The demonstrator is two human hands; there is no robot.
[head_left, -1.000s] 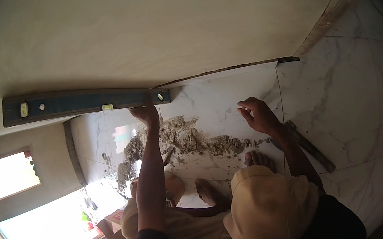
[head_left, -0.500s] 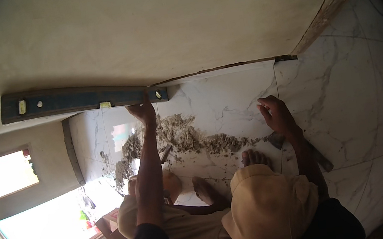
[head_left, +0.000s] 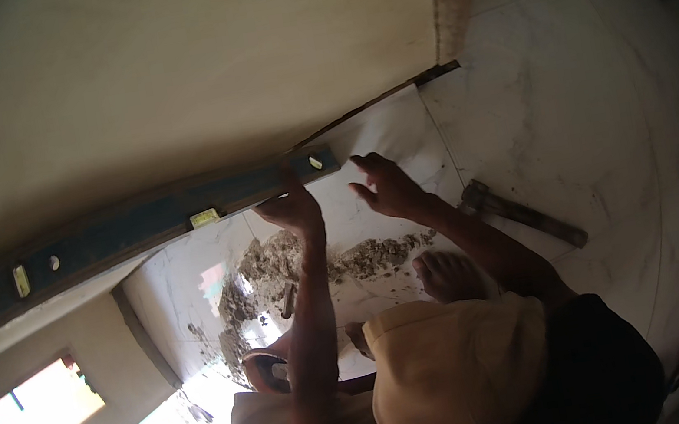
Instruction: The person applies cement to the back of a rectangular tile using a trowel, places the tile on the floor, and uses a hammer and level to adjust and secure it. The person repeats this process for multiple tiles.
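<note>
My left hand (head_left: pixel 293 208) grips a long blue spirit level (head_left: pixel 121 220) near its right end, its fingers over the lower edge. The level is raised along the wall and slants up to the right, with pale vials along it. My right hand (head_left: pixel 388 187) is just off the level's right end, thumb and fingers apart, holding nothing. Below my hands a heap of crumbly grey mortar (head_left: pixel 272 261) spreads over the marbled white tiles (head_left: pixel 533 95). A hammer (head_left: pixel 533 216) lies on the tiles to the right of my right forearm.
The plastered wall (head_left: pixel 203 65) rises in front, with a dark gap (head_left: pixel 367 105) along its base. A short tool handle (head_left: pixel 289 300) stands in the mortar beside my left forearm. My bare foot (head_left: pixel 450 274) is close to the mortar. Bright openings (head_left: pixel 49 409) are at lower left.
My right hand has moved left, from above the hammer to near the level's end. The view has turned and shifted; the level, still in my left hand, now slants and looks closer.
</note>
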